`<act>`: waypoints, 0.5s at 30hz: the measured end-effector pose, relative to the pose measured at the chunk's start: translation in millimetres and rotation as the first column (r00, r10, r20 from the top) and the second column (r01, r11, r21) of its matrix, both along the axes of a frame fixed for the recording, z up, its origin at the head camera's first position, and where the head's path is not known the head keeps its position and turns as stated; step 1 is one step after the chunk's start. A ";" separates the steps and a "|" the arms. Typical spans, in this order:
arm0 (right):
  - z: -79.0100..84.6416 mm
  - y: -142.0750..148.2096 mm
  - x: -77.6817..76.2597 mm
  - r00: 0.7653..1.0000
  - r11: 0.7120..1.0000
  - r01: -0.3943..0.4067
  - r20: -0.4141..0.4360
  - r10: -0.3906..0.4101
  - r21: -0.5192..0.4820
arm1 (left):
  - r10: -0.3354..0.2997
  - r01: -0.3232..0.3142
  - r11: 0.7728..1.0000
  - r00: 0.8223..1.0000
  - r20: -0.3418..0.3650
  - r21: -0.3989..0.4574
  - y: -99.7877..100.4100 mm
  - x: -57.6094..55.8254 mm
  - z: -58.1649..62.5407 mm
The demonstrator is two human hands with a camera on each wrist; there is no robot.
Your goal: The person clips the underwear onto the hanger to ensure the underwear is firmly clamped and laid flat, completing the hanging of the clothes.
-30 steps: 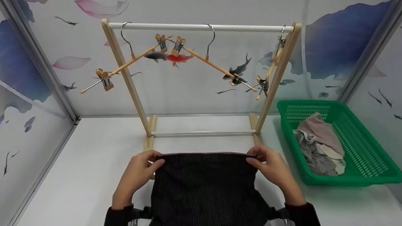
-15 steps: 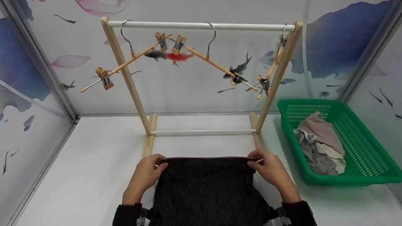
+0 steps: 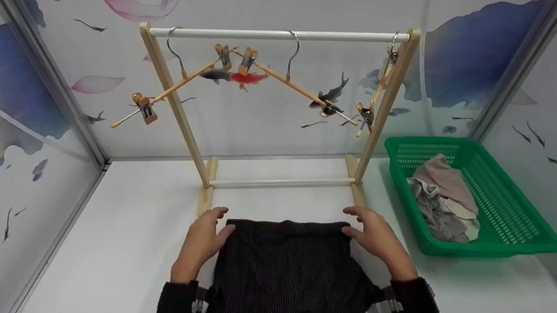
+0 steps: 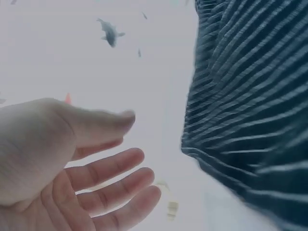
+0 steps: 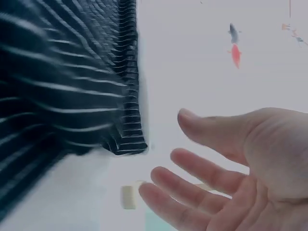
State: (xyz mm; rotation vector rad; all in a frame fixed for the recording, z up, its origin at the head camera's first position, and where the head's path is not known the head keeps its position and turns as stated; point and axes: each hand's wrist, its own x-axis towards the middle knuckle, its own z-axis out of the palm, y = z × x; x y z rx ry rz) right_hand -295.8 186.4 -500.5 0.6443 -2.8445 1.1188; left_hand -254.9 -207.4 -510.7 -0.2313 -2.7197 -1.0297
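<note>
Standing beyond striped shorts (image 3: 287, 275): wooden rack (image 3: 249, 34); green basket (image 3: 502, 198) to right

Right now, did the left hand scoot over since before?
Yes: the left hand has shifted slightly right, judged against the rack's left foot in the head view.

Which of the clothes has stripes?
The black garment between the left hand and right hand: it has thin stripes. The pink cloth and grey cloth in the green basket show none.

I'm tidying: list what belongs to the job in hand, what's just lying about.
Likely involved:
black pinstriped fabric shorts, between left hand and right hand
pale wooden rack
orange wooden clip hangers

Seemingly idle:
green plastic basket
crumpled pink and grey cloths
</note>
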 end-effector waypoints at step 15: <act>12.0 -22.4 20.5 0.922 0.910 -0.385 0.098 0.374 0.155 | -0.266 0.296 0.950 0.934 0.240 -0.100 40.6 29.9 32.0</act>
